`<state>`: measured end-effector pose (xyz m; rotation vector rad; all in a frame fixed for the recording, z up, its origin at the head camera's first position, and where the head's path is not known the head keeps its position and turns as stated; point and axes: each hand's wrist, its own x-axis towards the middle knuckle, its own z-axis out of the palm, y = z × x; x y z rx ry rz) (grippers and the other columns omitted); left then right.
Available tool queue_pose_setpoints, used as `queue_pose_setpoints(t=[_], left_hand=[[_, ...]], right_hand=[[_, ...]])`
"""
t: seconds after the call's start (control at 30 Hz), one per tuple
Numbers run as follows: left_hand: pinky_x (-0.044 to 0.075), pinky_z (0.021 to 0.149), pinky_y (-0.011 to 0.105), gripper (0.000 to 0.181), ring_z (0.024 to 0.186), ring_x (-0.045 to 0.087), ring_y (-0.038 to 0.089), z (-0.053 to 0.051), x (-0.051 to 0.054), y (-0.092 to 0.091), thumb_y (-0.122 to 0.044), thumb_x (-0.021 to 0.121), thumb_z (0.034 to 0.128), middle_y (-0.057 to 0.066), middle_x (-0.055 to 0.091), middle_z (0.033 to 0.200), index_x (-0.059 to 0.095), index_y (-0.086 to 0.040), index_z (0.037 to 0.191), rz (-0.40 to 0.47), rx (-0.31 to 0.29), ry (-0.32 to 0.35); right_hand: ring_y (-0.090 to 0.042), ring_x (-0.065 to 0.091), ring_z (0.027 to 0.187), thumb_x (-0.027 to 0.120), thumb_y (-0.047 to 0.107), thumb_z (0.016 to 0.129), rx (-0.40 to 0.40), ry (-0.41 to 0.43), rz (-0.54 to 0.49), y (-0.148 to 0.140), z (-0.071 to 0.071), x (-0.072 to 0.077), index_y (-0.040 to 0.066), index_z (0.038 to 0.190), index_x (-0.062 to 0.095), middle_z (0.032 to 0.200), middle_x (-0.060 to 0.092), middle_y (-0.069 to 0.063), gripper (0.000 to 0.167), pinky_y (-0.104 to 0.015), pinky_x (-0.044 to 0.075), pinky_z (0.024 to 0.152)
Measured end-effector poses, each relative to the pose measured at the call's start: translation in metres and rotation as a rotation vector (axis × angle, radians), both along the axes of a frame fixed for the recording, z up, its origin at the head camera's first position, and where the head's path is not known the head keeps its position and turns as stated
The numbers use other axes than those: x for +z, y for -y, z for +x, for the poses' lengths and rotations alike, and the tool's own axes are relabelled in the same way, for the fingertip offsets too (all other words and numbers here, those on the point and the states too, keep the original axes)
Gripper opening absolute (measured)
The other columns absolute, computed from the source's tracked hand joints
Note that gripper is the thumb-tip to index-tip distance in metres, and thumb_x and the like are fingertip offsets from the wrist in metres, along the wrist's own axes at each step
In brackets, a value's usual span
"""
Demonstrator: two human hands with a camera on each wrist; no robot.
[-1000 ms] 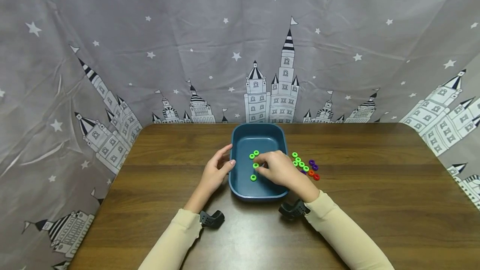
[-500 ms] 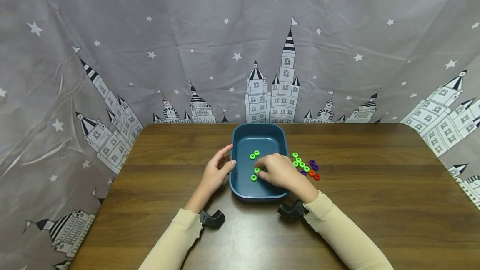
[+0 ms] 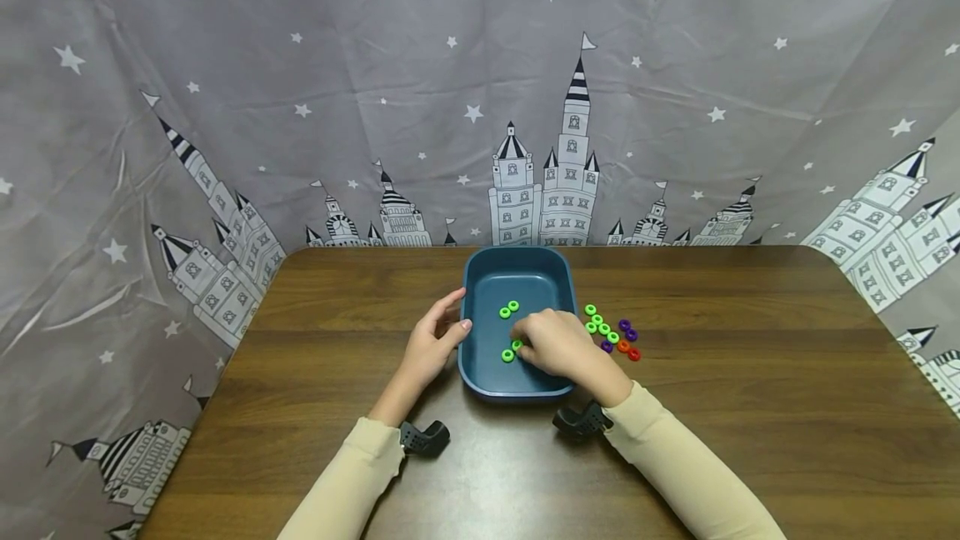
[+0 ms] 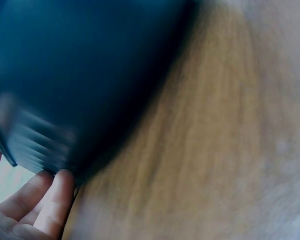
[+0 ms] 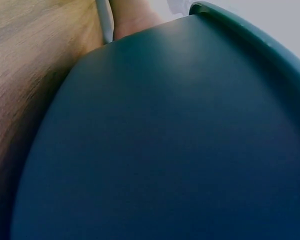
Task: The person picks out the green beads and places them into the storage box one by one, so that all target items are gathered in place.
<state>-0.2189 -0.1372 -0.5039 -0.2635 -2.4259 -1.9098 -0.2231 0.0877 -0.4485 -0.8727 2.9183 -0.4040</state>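
A dark blue tray (image 3: 517,386) stands on the wooden table. Against its left side rests my left hand (image 3: 429,350), thumb at the rim; in the left wrist view, this hand's fingers (image 4: 57,205) touch the outer wall. Inside the tray, my right hand (image 3: 558,344) pinches a green ring (image 3: 517,345) between thumb and fingertips, low over the floor. Close by lies another green ring (image 3: 507,356). Farther back in the tray are two more green rings, one (image 3: 505,313) beside the other (image 3: 513,306). The right wrist view shows mostly the tray's outer wall (image 5: 160,130).
Right of the tray, loose rings lie on the table (image 3: 750,340): several green (image 3: 604,329), a few purple (image 3: 625,325), one orange (image 3: 623,346) and one red (image 3: 634,354). A grey curtain (image 3: 420,65) with castles and stars hangs behind the table.
My right hand has moved slightly toward the tray's near side, and the green ring at its fingertips has shifted with it, closer to the nearest ring. The left hand has stayed in place.
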Motion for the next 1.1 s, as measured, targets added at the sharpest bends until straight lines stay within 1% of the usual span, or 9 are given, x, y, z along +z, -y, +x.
queue_pose_setpoints(t=[0.1,0.23,0.33,0.43,0.53,0.73,1.0,1.1], left_hand=[[0.056,0.084,0.025,0.052,0.115,0.066,0.04,-0.0002,-0.0006,-0.0002,-0.013,0.065,0.0985,0.027,0.063,0.135,0.052,-0.012,0.149,-0.002,0.003,-0.001],[0.056,0.083,0.025,0.052,0.114,0.067,0.039,-0.0005,-0.0009,-0.0004,-0.013,0.065,0.0985,0.027,0.063,0.134,0.052,-0.013,0.149,-0.009,0.004,-0.002],[0.055,0.085,0.026,0.052,0.115,0.066,0.039,-0.0009,-0.0012,-0.0003,-0.013,0.064,0.0985,0.026,0.063,0.135,0.051,-0.012,0.149,-0.014,0.005,-0.005],[0.055,0.086,0.025,0.052,0.116,0.065,0.039,-0.0011,-0.0014,0.0002,-0.013,0.064,0.0987,0.026,0.063,0.136,0.051,-0.011,0.149,-0.016,0.005,-0.01],[0.054,0.086,0.023,0.052,0.117,0.065,0.039,-0.0004,-0.0001,0.0003,-0.013,0.064,0.0988,0.025,0.062,0.137,0.052,-0.012,0.149,-0.01,0.006,-0.007],[0.054,0.082,0.023,0.053,0.113,0.066,0.039,-0.0014,-0.0017,-0.0001,-0.013,0.065,0.0983,0.026,0.062,0.136,0.051,-0.012,0.149,-0.012,0.008,-0.008],[0.055,0.081,0.024,0.052,0.114,0.066,0.038,-0.0008,-0.0006,-0.0005,-0.013,0.064,0.0991,0.024,0.061,0.138,0.051,-0.012,0.149,-0.017,0.009,0.002],[0.055,0.081,0.024,0.052,0.113,0.066,0.039,-0.0006,-0.0004,-0.0004,-0.013,0.065,0.0988,0.025,0.062,0.136,0.051,-0.012,0.149,-0.011,0.008,0.001]], right_hand=[[-0.011,0.053,0.066,0.076,0.016,0.089,0.008,-0.009,0.013,0.0002,0.0001,-0.0003,0.015,0.098,0.08,0.086,0.074,0.003,0.009,-0.031,0.047,0.059],[-0.01,0.05,0.063,0.077,0.016,0.088,0.027,-0.03,0.022,0.0,-0.0003,-0.0014,0.018,0.088,0.078,0.076,0.068,0.005,0.002,-0.029,0.042,0.057],[-0.01,0.048,0.061,0.078,0.016,0.087,0.041,-0.048,0.024,-0.0003,-0.0005,-0.0018,0.019,0.081,0.074,0.072,0.065,0.007,0.008,-0.028,0.039,0.055],[-0.009,0.047,0.061,0.079,0.015,0.086,0.05,-0.059,0.025,-0.0003,-0.0001,-0.0011,0.019,0.078,0.072,0.07,0.063,0.008,0.011,-0.027,0.038,0.055],[-0.009,0.048,0.061,0.079,0.015,0.086,0.053,-0.062,0.025,-0.0003,0.0003,-0.0004,0.019,0.078,0.073,0.07,0.064,0.007,0.011,-0.027,0.039,0.055],[-0.009,0.052,0.063,0.078,0.017,0.086,0.056,-0.062,0.034,-0.0006,-0.0001,-0.0015,0.018,0.084,0.076,0.075,0.069,0.006,0.003,-0.03,0.045,0.058],[-0.009,0.053,0.064,0.079,0.018,0.087,0.053,-0.07,0.034,-0.001,0.0013,-0.0009,0.017,0.088,0.077,0.077,0.07,0.005,0.003,-0.031,0.047,0.059],[-0.011,0.058,0.067,0.079,0.018,0.087,0.045,-0.067,0.014,-0.0008,0.0019,-0.0008,0.017,0.09,0.078,0.081,0.073,0.004,0.004,-0.033,0.05,0.061]])
